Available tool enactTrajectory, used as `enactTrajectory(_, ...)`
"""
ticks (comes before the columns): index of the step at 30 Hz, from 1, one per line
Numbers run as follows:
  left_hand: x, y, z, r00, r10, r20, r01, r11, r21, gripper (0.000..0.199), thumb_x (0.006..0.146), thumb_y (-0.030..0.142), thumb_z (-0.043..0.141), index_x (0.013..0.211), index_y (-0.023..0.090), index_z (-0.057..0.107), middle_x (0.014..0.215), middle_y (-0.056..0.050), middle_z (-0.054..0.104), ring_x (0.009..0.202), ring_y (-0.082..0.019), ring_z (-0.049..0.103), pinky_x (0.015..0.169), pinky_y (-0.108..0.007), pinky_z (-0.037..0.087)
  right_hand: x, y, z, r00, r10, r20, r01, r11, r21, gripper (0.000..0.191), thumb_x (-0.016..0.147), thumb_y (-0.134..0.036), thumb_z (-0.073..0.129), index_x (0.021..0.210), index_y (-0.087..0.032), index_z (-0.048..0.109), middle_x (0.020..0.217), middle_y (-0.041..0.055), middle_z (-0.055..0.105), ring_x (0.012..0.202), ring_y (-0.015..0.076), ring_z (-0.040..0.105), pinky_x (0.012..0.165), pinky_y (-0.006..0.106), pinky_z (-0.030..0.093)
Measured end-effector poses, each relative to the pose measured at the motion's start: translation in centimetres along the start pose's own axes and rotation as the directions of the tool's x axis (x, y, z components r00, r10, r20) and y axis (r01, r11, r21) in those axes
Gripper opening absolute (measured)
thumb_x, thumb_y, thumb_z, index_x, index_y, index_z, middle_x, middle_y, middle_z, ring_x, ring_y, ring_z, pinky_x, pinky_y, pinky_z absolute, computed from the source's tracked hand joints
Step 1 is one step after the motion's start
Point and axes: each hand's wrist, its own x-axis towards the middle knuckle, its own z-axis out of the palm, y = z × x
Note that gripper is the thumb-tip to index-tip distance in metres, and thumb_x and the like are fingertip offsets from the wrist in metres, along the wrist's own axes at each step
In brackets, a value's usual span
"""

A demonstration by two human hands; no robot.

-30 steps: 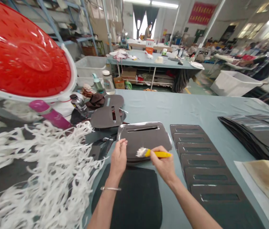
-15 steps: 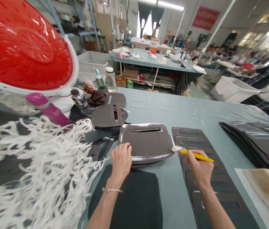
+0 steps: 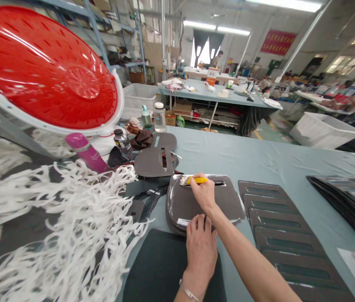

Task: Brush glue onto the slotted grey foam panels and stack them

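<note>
A dark brown slotted panel (image 3: 202, 207) lies on the table, its surface glossy with a wet coat. My right hand (image 3: 204, 193) is shut on a yellow-handled brush (image 3: 198, 180), whose white-coated tip (image 3: 185, 180) touches the panel's upper left, near the slot. My left hand (image 3: 200, 256) rests flat across the panel's lower edge, holding nothing. Under that hand's wrist lies a black rounded pad (image 3: 164, 268). To the right, a row of overlapping slotted panels (image 3: 278, 228) lies close to the brown panel.
A red perforated plastic basket lid (image 3: 45, 71) looms at left above a heap of white foam strips (image 3: 64, 218). A pink bottle (image 3: 86, 152), a glass jar (image 3: 160, 117) and dark cut pieces (image 3: 154, 161) stand behind. A stack of dark panels (image 3: 343, 197) lies at far right.
My right hand has moved left from the row of panels onto the brown panel's upper area, with the brush. My left hand has slid down to the panel's lower edge.
</note>
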Motion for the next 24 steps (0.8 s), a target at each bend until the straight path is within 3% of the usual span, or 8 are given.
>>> enactTrajectory(2,0.2,-0.1,-0.2,1.0,0.001,0.02,-0.001,1.0,0.006,0.032,0.085,0.019,0.046,0.116,0.021,0.054,0.117,-0.008,0.054,0.11,-0.025,0.047,0.093,-0.048,0.043,0.3,0.4,0.6,0.996,0.055,-0.077,-0.057,0.998,-0.012,0.024,0.077,-0.039,0.05,0.076,-0.02,0.065,0.051,-0.0027,0.059,0.048,0.0122,0.055,0.055,0.021,0.042)
enactTrajectory(5,0.3,-0.2,-0.4,0.999,0.005,0.038,-0.006,1.0,0.014,0.031,0.086,0.02,0.045,0.114,0.021,0.056,0.115,-0.008,0.055,0.11,-0.025,0.048,0.093,-0.047,0.043,-0.1,2.2,-0.1,0.998,0.049,-0.032,-0.051,0.997,-0.052,0.028,0.08,-0.044,0.049,0.076,-0.02,0.064,0.051,-0.0023,0.059,0.047,0.0129,0.055,0.054,0.021,0.042)
enactTrajectory(8,0.3,-0.2,-0.4,1.0,0.01,0.005,-0.01,1.0,0.009,0.032,0.088,0.025,0.043,0.117,0.022,0.055,0.118,-0.008,0.055,0.11,-0.024,0.048,0.093,-0.045,0.044,-0.3,5.4,-4.4,0.983,0.041,-0.177,-0.082,0.969,-0.231,0.026,0.08,-0.042,0.049,0.073,-0.02,0.061,0.056,0.0001,0.062,0.052,0.0149,0.057,0.056,0.023,0.041)
enactTrajectory(12,0.2,0.0,-0.2,0.999,0.018,-0.042,-0.018,1.0,0.013,0.033,0.088,0.029,0.045,0.118,0.022,0.056,0.118,-0.009,0.056,0.109,-0.026,0.048,0.092,-0.047,0.043,0.1,8.0,-10.2,0.874,0.041,-0.484,-0.263,0.877,-0.402,0.022,0.077,-0.038,0.05,0.07,-0.019,0.059,0.059,0.0026,0.063,0.057,0.0171,0.057,0.06,0.026,0.039)
enactTrajectory(14,0.2,0.1,-0.1,0.999,0.017,-0.04,-0.016,1.0,0.022,0.033,0.088,0.03,0.045,0.118,0.021,0.056,0.119,-0.009,0.056,0.111,-0.026,0.048,0.093,-0.047,0.042,0.1,7.1,-9.5,0.879,0.013,-0.476,-0.206,0.912,-0.355,0.022,0.079,-0.038,0.048,0.073,-0.019,0.059,0.063,0.0023,0.063,0.059,0.0158,0.057,0.062,0.025,0.04)
enactTrajectory(17,0.2,0.1,0.0,1.0,0.02,-0.018,-0.02,0.999,0.041,0.031,0.088,0.028,0.045,0.116,0.021,0.056,0.119,-0.008,0.056,0.11,-0.025,0.048,0.092,-0.045,0.042,-0.1,4.2,-4.4,0.971,-0.027,-0.237,-0.013,0.986,-0.167,0.024,0.081,-0.039,0.046,0.077,-0.02,0.061,0.064,-0.0004,0.063,0.056,0.0126,0.056,0.059,0.022,0.041)
enactTrajectory(20,0.2,-0.2,0.2,0.999,0.033,0.002,-0.033,0.998,0.054,0.03,0.088,0.025,0.045,0.116,0.023,0.056,0.118,-0.007,0.057,0.108,-0.023,0.049,0.09,-0.043,0.043,0.5,3.2,-0.9,0.999,-0.025,-0.033,0.023,0.997,-0.077,0.024,0.08,-0.039,0.048,0.081,-0.022,0.064,0.062,-0.0016,0.063,0.055,0.0128,0.058,0.057,0.021,0.042)
enactTrajectory(24,0.1,-0.1,0.1,1.0,0.007,-0.001,-0.007,1.0,0.03,0.032,0.089,0.03,0.043,0.118,0.023,0.055,0.12,-0.007,0.056,0.111,-0.024,0.048,0.091,-0.042,0.041,1.5,6.3,-5.3,0.964,0.055,-0.259,-0.12,0.962,-0.244,0.02,0.076,-0.035,0.05,0.072,-0.021,0.063,0.056,-0.0004,0.061,0.053,0.015,0.055,0.057,0.024,0.041)
